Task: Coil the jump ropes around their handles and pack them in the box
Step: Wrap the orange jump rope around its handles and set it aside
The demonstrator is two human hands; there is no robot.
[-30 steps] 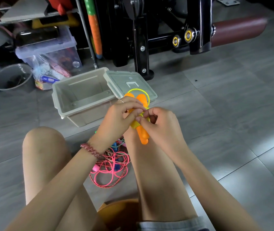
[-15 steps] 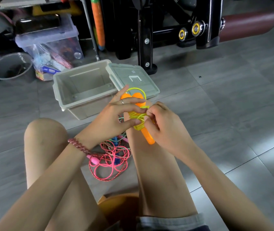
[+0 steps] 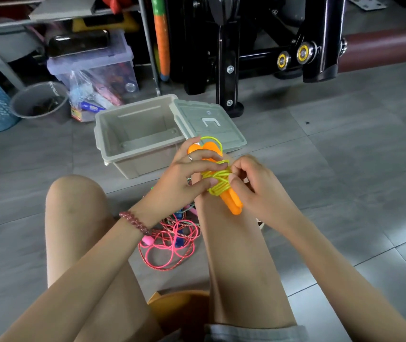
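Tucking rope (image 3: 218,180) tail with pinching right hand (image 3: 253,188), clamping handles (image 3: 234,203) in left hand (image 3: 179,178) before box (image 3: 140,119); keep wraps tight.

Grey tiled floor (image 3: 345,149): open box (image 3: 113,134), lid (image 3: 224,134) beside, pink rope tangle (image 3: 169,248) between knees

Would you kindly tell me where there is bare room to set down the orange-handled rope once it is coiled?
The open box is empty inside. Bare tiles lie right of the lid and the right leg, and more between the box and the left knee. Crowded: the pink ropes between the legs, and the bucket and bag behind the box.
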